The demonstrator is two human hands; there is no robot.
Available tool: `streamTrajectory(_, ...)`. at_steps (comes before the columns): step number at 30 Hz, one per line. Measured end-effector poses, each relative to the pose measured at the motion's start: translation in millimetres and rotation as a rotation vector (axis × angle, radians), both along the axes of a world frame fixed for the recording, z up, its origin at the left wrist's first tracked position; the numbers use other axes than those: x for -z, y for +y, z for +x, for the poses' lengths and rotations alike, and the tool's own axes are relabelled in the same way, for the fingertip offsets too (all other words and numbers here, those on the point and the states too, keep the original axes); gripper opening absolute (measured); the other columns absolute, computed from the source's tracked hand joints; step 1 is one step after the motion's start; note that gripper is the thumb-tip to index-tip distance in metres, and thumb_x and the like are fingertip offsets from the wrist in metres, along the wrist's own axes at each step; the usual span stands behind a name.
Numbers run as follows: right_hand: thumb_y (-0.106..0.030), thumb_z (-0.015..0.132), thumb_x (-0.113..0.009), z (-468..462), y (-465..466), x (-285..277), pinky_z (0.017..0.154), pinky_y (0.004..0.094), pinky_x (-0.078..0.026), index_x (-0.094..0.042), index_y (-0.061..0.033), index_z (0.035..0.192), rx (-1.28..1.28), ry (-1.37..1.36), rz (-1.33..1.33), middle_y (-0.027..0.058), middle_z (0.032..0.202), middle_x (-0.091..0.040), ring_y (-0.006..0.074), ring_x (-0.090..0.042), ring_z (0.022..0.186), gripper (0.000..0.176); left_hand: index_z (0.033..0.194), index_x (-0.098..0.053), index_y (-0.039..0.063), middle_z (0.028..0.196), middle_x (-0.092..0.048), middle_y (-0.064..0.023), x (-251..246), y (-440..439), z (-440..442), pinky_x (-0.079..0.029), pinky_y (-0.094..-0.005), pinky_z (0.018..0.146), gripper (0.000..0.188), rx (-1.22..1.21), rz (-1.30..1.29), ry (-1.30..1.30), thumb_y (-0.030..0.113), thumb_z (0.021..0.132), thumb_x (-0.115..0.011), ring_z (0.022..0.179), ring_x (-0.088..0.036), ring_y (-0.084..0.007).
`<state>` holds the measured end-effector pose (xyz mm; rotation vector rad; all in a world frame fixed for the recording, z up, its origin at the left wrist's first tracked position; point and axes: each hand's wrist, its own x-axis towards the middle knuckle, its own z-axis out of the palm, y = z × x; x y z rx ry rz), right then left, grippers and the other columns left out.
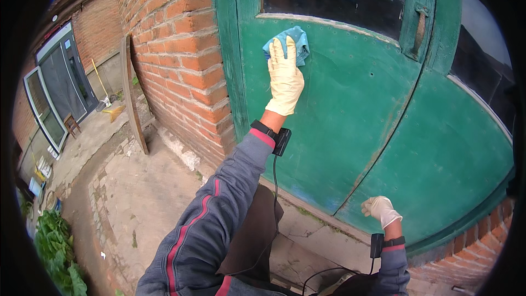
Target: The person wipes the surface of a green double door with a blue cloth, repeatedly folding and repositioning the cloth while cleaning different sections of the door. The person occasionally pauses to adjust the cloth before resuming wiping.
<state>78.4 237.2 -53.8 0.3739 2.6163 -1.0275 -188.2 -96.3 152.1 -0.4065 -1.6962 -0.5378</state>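
Note:
A folded light-blue cloth point(302, 45) lies flat against the upper left panel of a green door point(328, 102), just under its window. My left hand point(285, 78), in a cream rubber glove, presses and holds the cloth there with the fingers pointing up. Lower down, my gloved right hand point(381, 209) hangs in front of the door's bottom edge, right of the seam between the two leaves. Its fingers are loosely bent and no object shows in it; the palm is hidden.
A rusty pull handle point(420, 33) sticks out by the door seam. Brick wall point(197, 49) borders the door at left, with a wooden plank point(132, 98) leaning there. Black cables point(276, 197) run from both wrist devices. Leafy plants point(55, 242) grow at lower left.

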Motion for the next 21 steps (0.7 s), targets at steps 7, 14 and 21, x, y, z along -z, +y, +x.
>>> streamTrajectory(7, -0.016, 0.097, -0.059, 5.1, -0.3, 3.8, 0.074, 0.0327, -0.056, -0.073, 0.0030, 0.111, -0.034, -0.035, 0.007, 0.0113, 0.094, -0.078, 0.0182, -0.072, 0.077, 0.027, 0.165, -0.008, 0.004, 0.162, -0.012, -0.0405, -16.5, -58.7, -46.9, -0.018, -0.0457, 0.127, 0.091, 0.076, 0.278, -0.355, 0.002, 0.085, -0.053, 0.154, -0.015, -0.0508)
streamTrajectory(14, -0.018, 0.089, -0.066, 13.2, 13.6, 12.8, 0.067, 0.0390, -0.055, -0.074, -0.0003, 0.094, -0.062, 0.080, -0.063, 0.0125, 0.084, -0.075, 0.0229, -0.071, 0.072, 0.020, 0.164, -0.014, 0.003, 0.160, -0.015, -0.0436, -31.9, 6.4, -3.9, -0.017, -0.0465, 0.126, 0.091, 0.116, 0.206, -0.263, 0.003, 0.082, -0.054, 0.152, -0.015, -0.0542)
streamTrajectory(21, -0.025, 0.087, -0.064, 5.0, 20.9, 27.6, 0.074, 0.0480, -0.055, -0.077, -0.0094, 0.092, -0.196, 0.174, 0.275, 0.0198, 0.090, -0.073, 0.0419, -0.069, 0.085, 0.021, 0.164, -0.020, 0.004, 0.160, -0.023, -0.0387, -33.8, 88.9, 58.8, -0.024, -0.0530, 0.122, 0.086, 0.110, 0.033, -0.046, 0.003, 0.084, -0.054, 0.151, -0.023, -0.0518)
